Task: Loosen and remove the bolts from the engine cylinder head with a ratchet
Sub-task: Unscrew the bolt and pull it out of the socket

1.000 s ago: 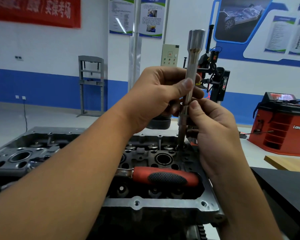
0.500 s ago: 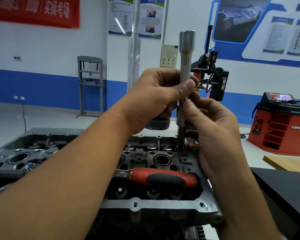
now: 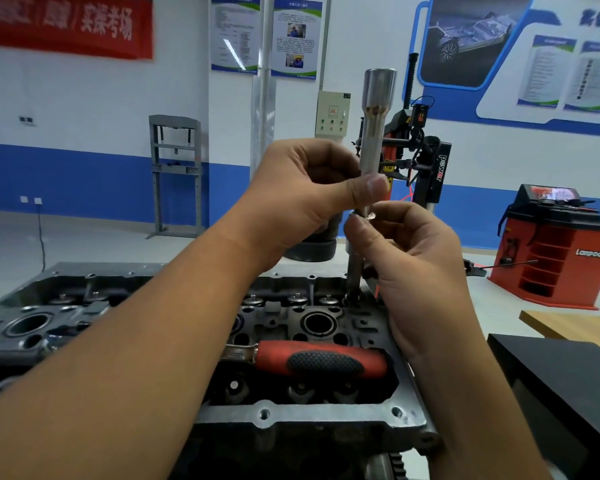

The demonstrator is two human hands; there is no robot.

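A dark engine cylinder head [image 3: 291,415] lies in front of me. A long silver socket extension [image 3: 374,126] stands upright over a bolt hole at the head's far right. My left hand [image 3: 302,199] grips its shaft between thumb and fingers. Just below, my right hand [image 3: 416,271] pinches the lower part of the shaft, where a bolt [image 3: 354,275] with a washer reaches down into the hole. A ratchet with a red and black handle [image 3: 321,358] lies flat across the head, untouched.
A black case [image 3: 565,393] sits at the right, a wooden bench [image 3: 575,323] behind it. Farther off stand a red wheel balancer [image 3: 555,251], a tyre changer [image 3: 426,161] and a grey press frame [image 3: 175,174]. Valve springs and open bores fill the head.
The upright tool has shifted slightly left and straightened. My right thumb has slid up the shaft to just under my left thumb. The ratchet has not moved.
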